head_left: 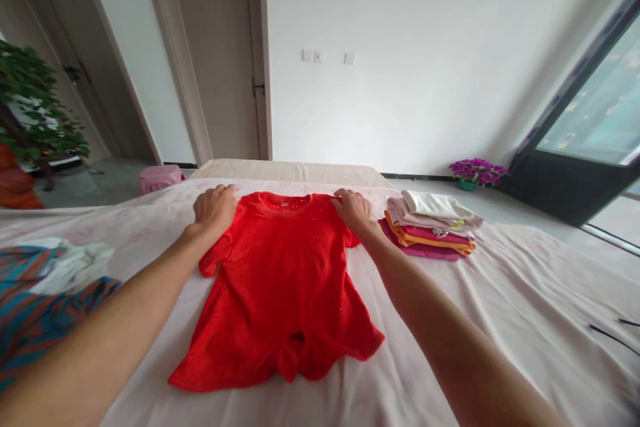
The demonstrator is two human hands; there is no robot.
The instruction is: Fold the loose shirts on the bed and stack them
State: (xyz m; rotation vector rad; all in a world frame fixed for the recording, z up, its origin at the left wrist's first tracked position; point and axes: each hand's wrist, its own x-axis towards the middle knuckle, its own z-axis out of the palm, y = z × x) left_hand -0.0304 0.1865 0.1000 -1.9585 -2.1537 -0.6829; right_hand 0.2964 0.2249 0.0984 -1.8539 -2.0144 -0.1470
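Observation:
A red short-sleeved T-shirt (283, 267) lies spread out on the pale pink sheet (420, 320), its neckline away from me and a knotted front hem toward me. At its left shoulder in view, my left hand (215, 205) has its fingers curled onto the fabric edge. My right hand (354, 208) grips the opposite shoulder the same way. The fingertips of both hands are partly hidden. Just right of my right hand sits a stack of folded clothes (430, 230) in white, pink, orange and magenta.
Striped blue and brown clothing (45, 300) with a white garment (80, 267) is heaped at the left. Beyond the bed stand a pink stool (161, 177) and a pot of purple flowers (477, 172). Dark cords (613, 339) lie at the right edge.

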